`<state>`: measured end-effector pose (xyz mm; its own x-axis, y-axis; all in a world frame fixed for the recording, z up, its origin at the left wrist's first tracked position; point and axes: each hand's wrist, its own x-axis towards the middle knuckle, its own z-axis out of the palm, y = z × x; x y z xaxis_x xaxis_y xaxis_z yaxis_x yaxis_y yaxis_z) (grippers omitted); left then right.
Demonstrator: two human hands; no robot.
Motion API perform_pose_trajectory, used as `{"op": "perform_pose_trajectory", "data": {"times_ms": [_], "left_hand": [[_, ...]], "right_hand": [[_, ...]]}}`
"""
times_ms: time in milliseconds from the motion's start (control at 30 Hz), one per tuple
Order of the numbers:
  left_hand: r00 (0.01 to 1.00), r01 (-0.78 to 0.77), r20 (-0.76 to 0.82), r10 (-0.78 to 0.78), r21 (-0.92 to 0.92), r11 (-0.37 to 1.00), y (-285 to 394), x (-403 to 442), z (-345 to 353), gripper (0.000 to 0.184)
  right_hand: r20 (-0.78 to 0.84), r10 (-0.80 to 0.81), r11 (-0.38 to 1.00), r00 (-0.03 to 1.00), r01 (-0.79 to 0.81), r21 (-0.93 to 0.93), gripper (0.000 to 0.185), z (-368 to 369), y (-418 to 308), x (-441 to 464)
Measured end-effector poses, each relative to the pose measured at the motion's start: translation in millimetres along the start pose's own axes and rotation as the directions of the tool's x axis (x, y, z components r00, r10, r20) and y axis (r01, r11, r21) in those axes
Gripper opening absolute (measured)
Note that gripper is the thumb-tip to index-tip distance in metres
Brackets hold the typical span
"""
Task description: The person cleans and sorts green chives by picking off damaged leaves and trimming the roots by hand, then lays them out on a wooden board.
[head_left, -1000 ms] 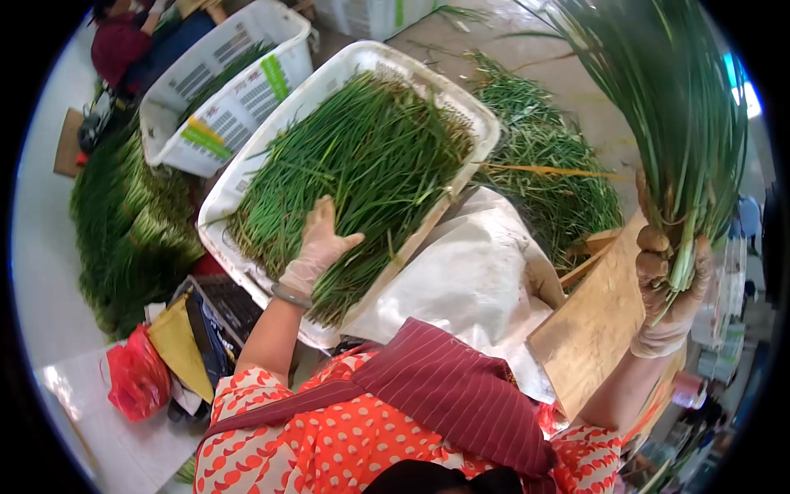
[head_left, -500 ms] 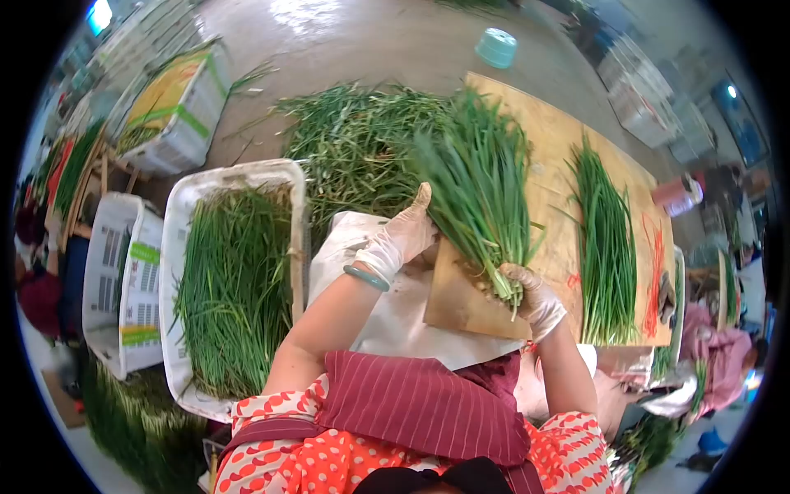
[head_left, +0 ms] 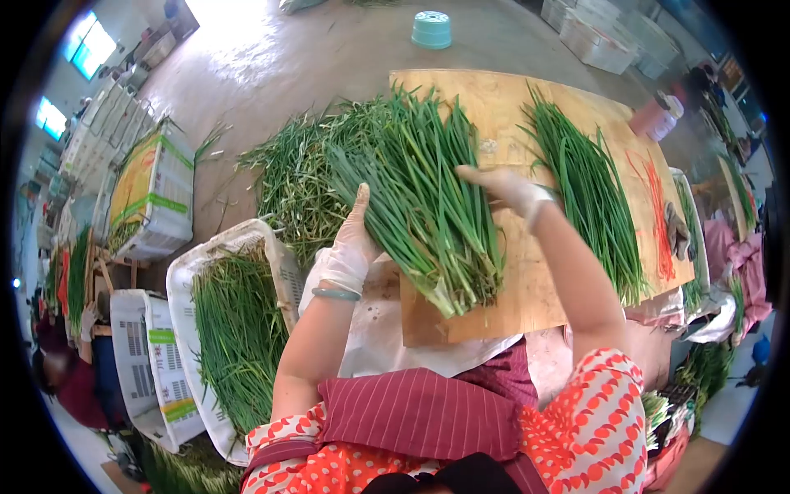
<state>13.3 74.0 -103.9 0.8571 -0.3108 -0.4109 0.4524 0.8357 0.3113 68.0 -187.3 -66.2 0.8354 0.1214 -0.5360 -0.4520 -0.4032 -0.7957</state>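
A bundle of long green leaves [head_left: 428, 198] lies slanted over the near-left part of a wooden board [head_left: 535, 288], its pale stalk ends towards me. My left hand [head_left: 350, 247], in a thin glove, cups the bundle's left side, thumb up and fingers hidden behind the leaves. On the right side my right hand [head_left: 510, 189], gloved and slightly blurred, holds it with the thumb over the leaves and the other fingers partly hidden. A second leaf bundle [head_left: 584, 189] lies farther right on the board, beside red ties [head_left: 658, 214].
At the left stand a white crate [head_left: 284, 280] of leaves and another white crate [head_left: 136, 362]. Loose leaves [head_left: 288, 181] are heaped behind my left hand. A pink container [head_left: 654, 117] is on the board's right edge. A co-worker [head_left: 74, 379] is at the far left.
My right hand has left the stalk ends and moved up to the bundle's right side. The leaves are spread wider and lie lower over the board. The view has shifted right.
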Motion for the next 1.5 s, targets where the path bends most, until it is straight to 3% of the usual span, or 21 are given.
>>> {"op": "perform_pose_trajectory", "data": {"times_ms": [67, 200, 267, 333, 400, 467, 600, 667, 733, 800, 867, 933, 1000, 1067, 1100, 1167, 1267, 1333, 1400, 1467, 1500], "left_hand": [[0.996, -0.054, -0.07, 0.064, 0.138, 0.989, -1.0, 1.3, 6.5, 0.055], [0.983, -0.062, -0.152, 0.107, 0.275, 0.959, -0.3, -3.3, 16.6, 0.038], [0.995, -0.076, -0.036, 0.089, 0.274, 0.959, 5.1, -14.2, 24.7, 0.033], [0.941, -0.336, 0.189, 0.282, 0.402, 0.852, 3.2, -32.2, 47.6, 0.039], [0.921, -0.388, 0.224, 0.32, 0.433, 0.813, 6.9, -47.3, 79.4, 0.039], [0.793, -0.609, 0.427, 0.435, 0.527, 0.593, 9.6, -60.8, 113.2, 0.035], [0.694, -0.718, 0.555, 0.459, 0.493, 0.491, 2.7, -79.5, 163.4, 0.039], [0.593, -0.795, 0.619, 0.515, 0.346, 0.499, -4.6, -80.1, 177.9, 0.043], [0.613, -0.778, 0.642, 0.46, 0.389, 0.493, -2.5, -79.3, 178.3, 0.045], [0.621, -0.781, 0.656, 0.429, 0.471, 0.409, -4.3, -78.0, 180.1, 0.042], [0.644, -0.763, 0.646, 0.41, 0.504, 0.406, -3.8, -79.7, 185.9, 0.039], [0.684, -0.729, 0.665, 0.302, 0.598, 0.333, 3.4, -83.5, 200.4, 0.036], [0.645, -0.764, 0.701, 0.304, 0.603, 0.229, 9.0, -88.3, 221.8, 0.03], [0.703, -0.669, 0.711, 0.01, 0.656, 0.349, 21.1, -85.7, 242.2, 0.033], [0.657, -0.746, 0.752, 0.052, 0.638, 0.191, 18.4, -79.9, 246.4, 0.03], [0.716, -0.695, 0.692, 0.09, 0.694, 0.186, -1.1, -98.5, 266.7, 0.038], [0.513, -0.727, 0.851, -0.108, 0.364, -0.583, 15.8, -77.4, 256.7, 0.035], [0.681, -0.73, 0.716, 0.154, 0.65, 0.21, -4.8, -96.6, 270.9, 0.026], [0.76, -0.5, 0.631, -0.156, 0.721, 0.479, 18.8, -107.4, 271.4, 0.02], [0.73, -0.682, 0.66, 0.177, 0.723, 0.115, 30.9, -72.4, 254.0, 0.028], [0.772, -0.635, 0.603, 0.201, 0.745, 0.206, 38.2, -75.1, 251.0, 0.027]], "right_hand": [[0.242, -0.05, 0.987, 0.969, 0.011, 0.159, 0.058, 43.5, -37.2, -19.7], [0.387, -0.18, 0.969, 0.904, 0.095, 0.23, 0.052, 95.1, -35.6, 3.2], [0.355, -0.32, 0.923, 0.878, 0.205, 0.326, 0.06, 93.1, -55.2, -33.6], [0.211, -0.486, 0.842, 0.848, 0.391, 0.371, 0.069, 88.4, -67.9, -61.9], [0.229, -0.56, 0.799, 0.796, 0.445, 0.404, 0.077, 82.1, -70.4, -59.8], [-0.023, -0.785, 0.578, 0.618, 0.747, 0.328, 0.08, 71.8, -83.0, -81.0], [-0.116, -0.868, 0.423, 0.483, 0.84, 0.34, 0.086, 47.1, -109.2, -110.0], [-0.128, -0.887, 0.379, 0.444, 0.857, 0.349, 0.087, 38.3, -109.8, -113.4], [-0.092, -0.897, 0.333, 0.432, 0.799, 0.501, 0.084, 28.4, -106.8, -115.9], [-0.11, -0.908, 0.32, 0.404, 0.839, 0.439, 0.08, 16.9, -105.8, -113.6], [-0.079, -0.919, 0.363, 0.387, 0.907, 0.213, 0.079, 5.6, -106.1, -110.8], [-0.055, -0.908, 0.399, 0.415, 0.898, 0.186, 0.081, -4.6, -117.1, -115.4], [-0.088, -0.917, 0.393, 0.39, 0.919, -0.021, 0.068, -14.5, -127.9, -114.1], [0.001, -0.927, 0.375, 0.376, 0.926, 0.028, 0.058, -9.2, -137.3, -115.5], [-0.008, -0.918, 0.396, 0.396, 0.918, 0.037, 0.054, -2.7, -136.7, -109.3], [-0.017, -0.909, 0.415, 0.416, 0.909, 0.044, 0.05, 2.5, -138.7, -107.0], [-0.047, -0.932, 0.362, 0.361, 0.931, -0.037, 0.087, 7.5, -141.2, -115.5], [-0.123, -0.936, 0.338, 0.33, 0.94, -0.051, 0.094, 19.2, -119.0, -86.6], [0.031, -0.878, 0.479, 0.478, 0.878, 0.018, 0.1, 23.1, -93.6, -58.0], [0.149, -0.792, 0.608, 0.592, 0.787, 0.106, 0.103, 24.5, -69.5, -57.3], [0.154, -0.779, 0.621, 0.607, 0.782, 0.057, 0.101, 30.3, -50.9, -44.0]]}}
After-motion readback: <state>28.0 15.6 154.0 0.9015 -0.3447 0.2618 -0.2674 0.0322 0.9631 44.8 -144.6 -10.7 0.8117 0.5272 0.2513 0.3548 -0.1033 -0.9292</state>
